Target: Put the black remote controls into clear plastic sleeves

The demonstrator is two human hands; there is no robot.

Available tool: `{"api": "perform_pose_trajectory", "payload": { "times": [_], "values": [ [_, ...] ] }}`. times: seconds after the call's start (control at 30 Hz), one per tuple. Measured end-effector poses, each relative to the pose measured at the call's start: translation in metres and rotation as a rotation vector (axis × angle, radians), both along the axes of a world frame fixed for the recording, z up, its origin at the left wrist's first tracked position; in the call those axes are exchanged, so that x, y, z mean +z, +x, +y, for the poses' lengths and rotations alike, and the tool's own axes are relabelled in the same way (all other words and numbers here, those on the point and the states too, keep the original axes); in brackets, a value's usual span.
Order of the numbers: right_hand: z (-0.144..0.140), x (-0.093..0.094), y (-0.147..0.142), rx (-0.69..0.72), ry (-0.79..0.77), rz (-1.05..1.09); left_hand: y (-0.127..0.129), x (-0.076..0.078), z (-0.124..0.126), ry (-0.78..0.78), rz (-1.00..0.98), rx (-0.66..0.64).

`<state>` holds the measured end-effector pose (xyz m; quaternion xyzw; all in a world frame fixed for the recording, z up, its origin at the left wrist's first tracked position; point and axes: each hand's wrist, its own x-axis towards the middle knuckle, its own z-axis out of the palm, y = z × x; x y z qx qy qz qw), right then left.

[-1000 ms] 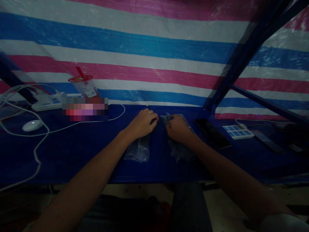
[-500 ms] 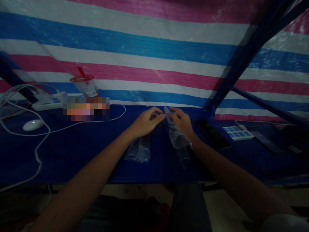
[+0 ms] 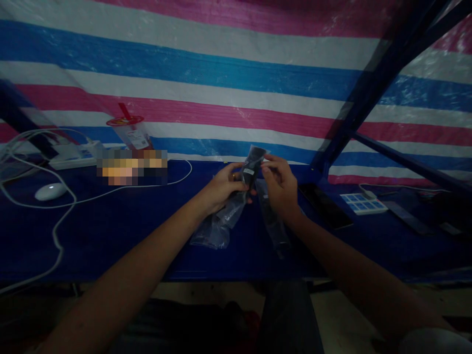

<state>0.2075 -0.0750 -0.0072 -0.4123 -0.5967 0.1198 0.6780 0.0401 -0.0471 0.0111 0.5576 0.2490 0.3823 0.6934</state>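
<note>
item: dark part [image 3: 250, 169] in clear bag [image 3: 236, 206], raised above the table's [image 3: 110, 231] far edge. our left hand [image 3: 221, 189] gripped the bag; right hand [image 3: 280, 184] pinched its top. step: bagging; next, we judged, seating the part fully.

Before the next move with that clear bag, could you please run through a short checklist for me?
1. Left hand grips the clear bag: ok.
2. Right hand pinches the bag's top edge: ok.
3. Bag lifted off the blue table: ok.
4. Dark item inside, fully seated: cannot tell, too dim.
5. Spare bags lie under the left wrist, close to the table's front edge: not ok.
6. Black phone lies apart from the right hand: ok.
</note>
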Motion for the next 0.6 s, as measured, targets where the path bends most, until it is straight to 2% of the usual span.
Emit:
{"api": "perform_pose_trajectory", "payload": {
  "times": [0.07,0.17,0.23,0.3,0.5,0.6],
  "values": [
    [0.006,0.002,0.003,0.009,-0.124,0.233,-0.005,0.004,0.002,0.009,-0.008,-0.053],
    [0.011,0.007,0.006,0.202,-0.389,0.480,-0.011,0.010,0.000,0.055,0.050,-0.150],
    [0.010,0.010,0.006,0.299,-0.479,0.545,-0.014,0.014,-0.003,0.085,0.148,-0.225],
    [0.006,0.014,0.006,0.291,-0.481,0.555,-0.016,0.016,-0.005,0.148,0.261,-0.263],
    [0.002,0.018,0.010,0.143,-0.400,0.497,-0.021,0.013,-0.001,0.477,0.507,-0.211],
    [0.004,0.019,0.016,0.073,-0.334,0.425,-0.022,0.011,-0.001,0.708,0.698,-0.102]
  ]
}}
